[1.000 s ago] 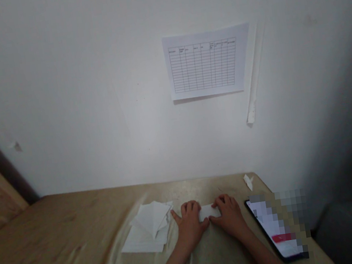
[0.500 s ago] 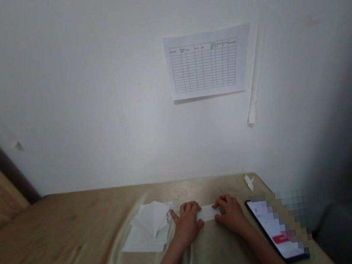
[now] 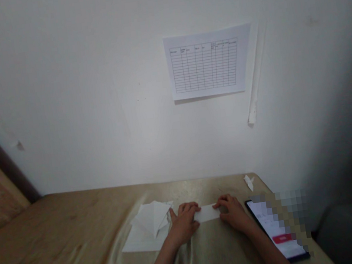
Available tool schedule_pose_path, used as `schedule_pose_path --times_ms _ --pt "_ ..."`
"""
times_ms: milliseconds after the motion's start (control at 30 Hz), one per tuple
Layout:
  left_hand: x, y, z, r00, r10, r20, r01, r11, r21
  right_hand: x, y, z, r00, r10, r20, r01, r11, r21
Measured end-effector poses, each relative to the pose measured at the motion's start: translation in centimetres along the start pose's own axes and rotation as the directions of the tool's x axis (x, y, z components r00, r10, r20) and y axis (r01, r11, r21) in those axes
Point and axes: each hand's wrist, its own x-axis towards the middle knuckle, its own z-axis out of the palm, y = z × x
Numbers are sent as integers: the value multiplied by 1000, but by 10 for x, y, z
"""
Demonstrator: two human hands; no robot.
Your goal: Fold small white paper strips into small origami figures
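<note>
A small folded piece of white paper [image 3: 207, 213] lies on the cloth-covered table between my two hands. My left hand [image 3: 186, 222] grips its left end, with the index finger at the top edge and the thumb lower down. At the opposite end, my right hand [image 3: 232, 211] has its fingertips on the upper right corner and the thumb by the lower right edge. Just left of my left hand is a pile of white paper sheets [image 3: 147, 232], the top one creased into a pointed shape.
A phone [image 3: 277, 231] with its screen lit lies right of my right arm. A small white paper scrap [image 3: 249, 182] sits near the far right corner of the table [image 3: 79, 233]. On the wall behind hangs a printed table sheet [image 3: 206, 64].
My left hand has shifted slightly left, and my right thumb has moved a little to the right. More of the folded paper shows between my hands.
</note>
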Motion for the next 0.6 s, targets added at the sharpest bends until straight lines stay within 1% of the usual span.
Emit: schedule_pose_path --times_ms 167,333,433,500,600 --pt "2 -5 2 1000 17 -12 -17 1000 -1 0 0 0 1000 0 6 0 1000 -1" --pt "-1 -8 1 999 49 -20 -49 999 -20 -5 -1 -4 999 -34 13 34 999 1" --pt "-5 -6 0 997 66 -31 -66 997 -31 -10 2 -4 997 -79 2 79 996 29" --pt "-5 -5 -1 997 56 -47 -58 997 -43 -12 6 -4 992 -125 -19 126 991 54" --pt "-2 -6 -1 997 50 -62 -54 997 -62 -12 12 -5 983 -183 -18 183 978 96"
